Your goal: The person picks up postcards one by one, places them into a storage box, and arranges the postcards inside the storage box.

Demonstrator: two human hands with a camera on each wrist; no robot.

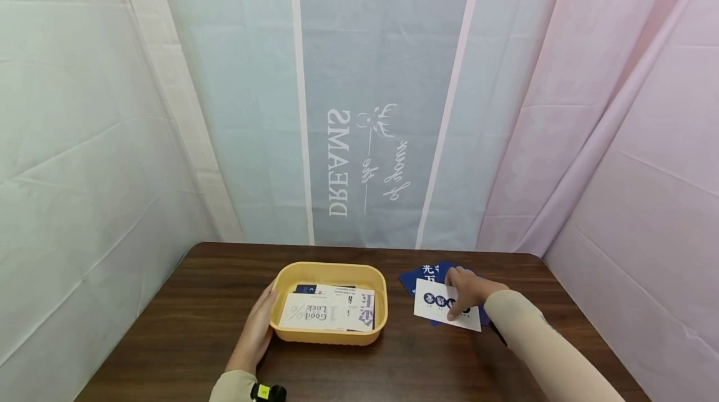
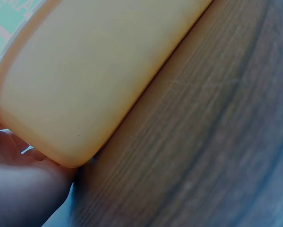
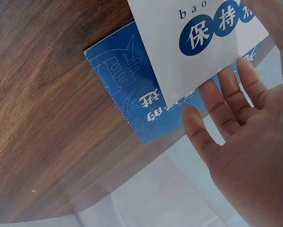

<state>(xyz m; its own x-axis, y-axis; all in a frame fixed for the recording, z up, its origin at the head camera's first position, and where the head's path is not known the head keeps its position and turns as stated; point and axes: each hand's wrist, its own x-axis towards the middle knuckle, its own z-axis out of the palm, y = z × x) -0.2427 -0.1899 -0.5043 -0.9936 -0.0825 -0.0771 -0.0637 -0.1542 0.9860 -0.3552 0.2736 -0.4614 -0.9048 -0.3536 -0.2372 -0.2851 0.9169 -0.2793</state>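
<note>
At the left of the table is a yellow plastic basket (image 1: 328, 338) with several printed cards (image 1: 314, 313) lying in it, one reading "Good Luck". My left hand (image 1: 260, 327) rests along the basket's left outer wall; in the left wrist view its fingers lie at the rounded corner, partly hidden below the rim. On the right, my right hand (image 1: 469, 289) holds a white card (image 3: 172, 52) with blue circles and white characters, thumb across its face and fingers at its edge. Beneath that card lie blue cards (image 3: 120, 71) with white lettering, partly covered.
The dark wood-grain table (image 1: 359, 377) ends at a pale blue curtain (image 1: 382, 46) printed with "DREAMS". White cloth walls (image 1: 84, 171) stand at both sides. A black band with a yellow tag (image 1: 263, 391) is on the left wrist.
</note>
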